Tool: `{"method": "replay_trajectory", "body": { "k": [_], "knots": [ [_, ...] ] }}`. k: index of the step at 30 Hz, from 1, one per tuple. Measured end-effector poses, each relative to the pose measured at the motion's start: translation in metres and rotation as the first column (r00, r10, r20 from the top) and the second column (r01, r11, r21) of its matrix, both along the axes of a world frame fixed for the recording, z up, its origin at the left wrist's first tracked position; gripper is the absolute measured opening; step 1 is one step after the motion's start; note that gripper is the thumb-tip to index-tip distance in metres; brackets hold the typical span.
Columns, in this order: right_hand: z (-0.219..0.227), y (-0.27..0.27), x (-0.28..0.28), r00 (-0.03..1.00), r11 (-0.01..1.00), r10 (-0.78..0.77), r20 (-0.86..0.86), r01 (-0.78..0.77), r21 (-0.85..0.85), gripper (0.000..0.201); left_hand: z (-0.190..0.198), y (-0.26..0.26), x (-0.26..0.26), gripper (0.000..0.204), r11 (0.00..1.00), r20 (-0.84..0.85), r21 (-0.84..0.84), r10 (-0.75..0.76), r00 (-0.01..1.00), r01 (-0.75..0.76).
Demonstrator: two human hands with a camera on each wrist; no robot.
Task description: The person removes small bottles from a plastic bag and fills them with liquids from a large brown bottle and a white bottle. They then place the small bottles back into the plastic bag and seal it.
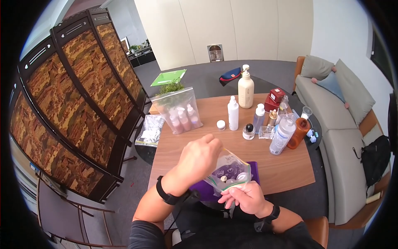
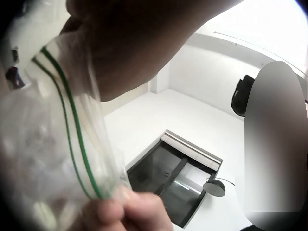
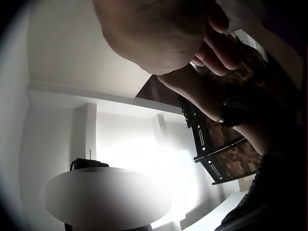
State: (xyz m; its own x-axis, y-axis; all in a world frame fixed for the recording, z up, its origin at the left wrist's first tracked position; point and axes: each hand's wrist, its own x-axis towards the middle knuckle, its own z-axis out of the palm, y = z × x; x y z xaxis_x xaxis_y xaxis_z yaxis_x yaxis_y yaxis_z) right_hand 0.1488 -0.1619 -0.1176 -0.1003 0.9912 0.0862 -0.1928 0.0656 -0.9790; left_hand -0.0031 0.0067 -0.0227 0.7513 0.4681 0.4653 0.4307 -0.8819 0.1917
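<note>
A clear zip bag with a green seal line is stretched between both hands above a purple item near the table's front edge. My left hand is curled at the bag's left side and grips its edge, fingertips mostly hidden. My right hand pinches the near edge by the seal. In the left wrist view, the green seal lines of the bag run down to the pinching fingers. Small pale items show through the plastic. The right wrist view has my right hand in shadow.
A zip bag of pinkish bottles stands at the back left of the wooden table. Nearby are a white jar, a white bottle and a tall pump bottle. A clear bottle and an orange bottle stand right.
</note>
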Motion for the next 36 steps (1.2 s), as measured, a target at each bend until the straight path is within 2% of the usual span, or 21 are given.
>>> {"method": "replay_trajectory", "body": {
  "k": [2,3,4,7,10,11,12,14,15,16,18,19,21,22,24,28,30,31,33,34,36],
  "knots": [
    [-0.001,-0.001,-0.002,0.999,0.997,-0.046,0.029,0.044,0.065,0.040,0.002,0.008,0.002,0.010,0.997,0.007,-0.068,-0.043,0.999,0.043],
    [0.000,-0.002,-0.001,0.999,0.999,-0.047,-0.010,0.047,-0.017,0.039,0.005,0.006,0.004,0.010,0.998,-0.009,-0.055,-0.033,0.999,0.032],
    [0.002,-0.001,0.000,0.999,0.999,-0.048,-0.013,0.048,-0.017,0.039,0.006,0.003,0.006,0.010,0.998,-0.012,-0.055,-0.034,0.999,0.033],
    [0.007,-0.001,0.006,1.000,0.997,-0.011,-0.010,0.010,-0.081,0.039,0.010,-0.006,0.012,0.010,0.998,-0.091,0.060,-0.013,0.996,0.019],
    [-0.007,-0.011,0.018,0.998,0.999,0.048,0.031,-0.049,0.024,0.030,0.015,-0.012,0.013,0.009,0.993,-0.138,0.119,-0.005,0.990,0.021],
    [-0.032,-0.015,0.022,0.978,0.967,-0.189,0.093,0.169,0.189,0.025,0.015,-0.012,0.012,0.009,0.992,-0.145,0.121,-0.006,0.989,0.024],
    [-0.051,-0.014,0.027,0.900,0.862,-0.422,0.112,0.359,0.357,0.023,0.015,-0.012,0.012,0.008,0.992,-0.153,0.123,-0.007,0.988,0.026],
    [-0.060,-0.005,0.036,0.650,0.657,-0.726,0.226,0.558,0.507,0.039,0.014,-0.013,0.012,0.010,0.993,-0.121,0.110,-0.021,0.992,0.034],
    [-0.058,-0.004,0.039,0.584,0.670,-0.735,0.344,0.547,0.502,0.064,0.015,-0.013,0.014,0.012,0.994,-0.083,0.102,-0.034,0.996,0.043],
    [-0.060,-0.001,0.038,0.581,0.667,-0.738,0.343,0.552,0.501,0.064,0.017,-0.013,0.015,0.012,0.994,-0.085,0.102,-0.039,0.996,0.048],
    [-0.069,0.008,0.036,0.673,0.747,-0.648,0.357,0.470,0.469,0.084,0.020,-0.011,0.019,0.013,0.955,-0.073,0.192,-0.215,0.974,0.225],
    [-0.077,0.008,0.036,0.676,0.809,-0.582,0.452,0.425,0.406,0.095,0.019,-0.012,0.020,0.013,0.955,-0.076,0.191,-0.217,0.973,0.228],
    [-0.086,0.011,0.035,0.659,0.828,-0.557,0.505,0.391,0.403,0.096,0.018,-0.015,0.023,0.011,0.908,-0.139,0.112,-0.387,0.911,0.403],
    [-0.087,0.011,0.035,0.640,0.847,-0.529,0.558,0.353,0.397,0.097,0.017,-0.016,0.025,0.011,0.909,-0.141,0.112,-0.386,0.912,0.402],
    [-0.090,0.012,0.035,0.649,0.846,-0.528,0.548,0.347,0.404,0.095,0.015,-0.020,0.030,0.012,0.927,-0.340,0.031,-0.341,0.877,0.373],
    [-0.089,0.011,0.035,0.644,0.832,-0.553,0.529,0.391,0.393,0.091,-0.001,-0.017,0.039,0.017,0.934,-0.403,-0.025,-0.334,0.852,0.355],
    [-0.089,0.010,0.036,0.661,0.842,-0.538,0.523,0.388,0.376,0.090,-0.010,-0.008,0.044,0.022,0.932,-0.570,-0.145,-0.352,0.742,0.331],
    [-0.093,0.011,0.035,0.640,0.828,-0.557,0.529,0.383,0.409,0.088,-0.012,-0.003,0.047,0.022,0.932,-0.573,-0.146,-0.353,0.740,0.332],
    [-0.095,0.011,0.035,0.619,0.813,-0.577,0.533,0.377,0.443,0.086,-0.018,0.008,0.052,0.024,0.894,-0.688,-0.204,-0.421,0.591,0.398],
    [-0.096,0.011,0.035,0.617,0.813,-0.577,0.535,0.374,0.446,0.085,-0.026,0.011,0.050,0.024,0.894,-0.691,-0.205,-0.421,0.588,0.399],
    [-0.097,0.011,0.035,0.613,0.810,-0.581,0.536,0.376,0.449,0.084,-0.041,0.011,0.044,0.022,0.896,-0.548,-0.271,-0.444,0.709,0.352]
  ]
}}
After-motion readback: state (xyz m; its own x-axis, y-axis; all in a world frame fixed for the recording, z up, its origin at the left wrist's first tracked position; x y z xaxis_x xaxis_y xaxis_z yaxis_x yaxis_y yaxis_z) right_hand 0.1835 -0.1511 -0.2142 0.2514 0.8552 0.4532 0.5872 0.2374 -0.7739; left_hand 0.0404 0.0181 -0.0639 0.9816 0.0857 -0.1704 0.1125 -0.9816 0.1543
